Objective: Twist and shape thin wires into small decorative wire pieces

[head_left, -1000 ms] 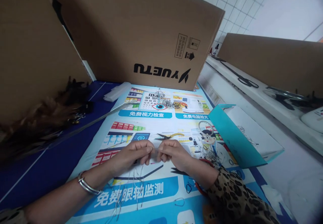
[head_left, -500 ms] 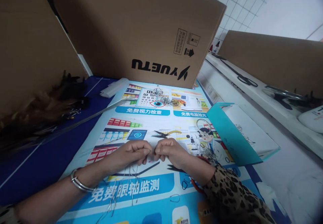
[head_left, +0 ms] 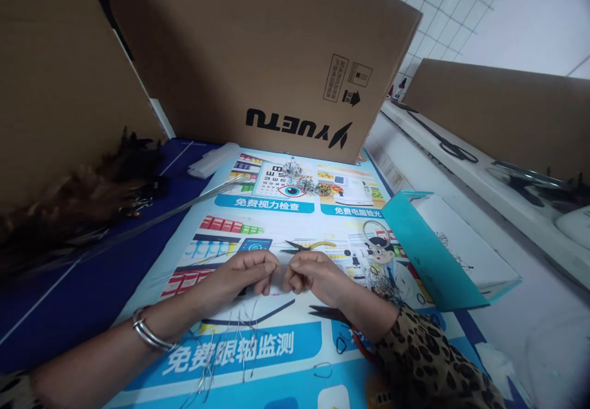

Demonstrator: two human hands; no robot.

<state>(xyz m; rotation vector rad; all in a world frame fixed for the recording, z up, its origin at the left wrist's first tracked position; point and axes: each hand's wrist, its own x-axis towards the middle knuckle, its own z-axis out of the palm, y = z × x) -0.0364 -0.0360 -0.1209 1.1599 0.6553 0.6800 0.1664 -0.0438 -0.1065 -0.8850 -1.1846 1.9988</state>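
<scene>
Over the middle of the printed sheet, my left hand [head_left: 253, 272] and my right hand [head_left: 310, 275] face each other with a narrow gap between them. Both are closed in a pinch, thumb against forefinger; whatever they hold is too fine to make out. Below my left hand lie several loose thin wires [head_left: 243, 338]. Just beyond my hands rests a pair of pliers [head_left: 318, 246] with a yellow handle. Dark-bladed scissors [head_left: 328, 312] with red handles lie partly under my right forearm. A tangle of wire pieces [head_left: 381, 281] sits beyond that forearm.
A large cardboard box [head_left: 258, 58] stands at the back. To the right is an open teal box [head_left: 433, 261] with wire pieces inside. Long thin wires [head_left: 193, 205] and a dark feathery bundle [head_left: 92, 200] lie left. More wire clumps [head_left: 306, 184] lie near the back.
My hands have moved slightly apart, widening the gap between the fingertips, and both stay pinched. The whole view has shifted a little.
</scene>
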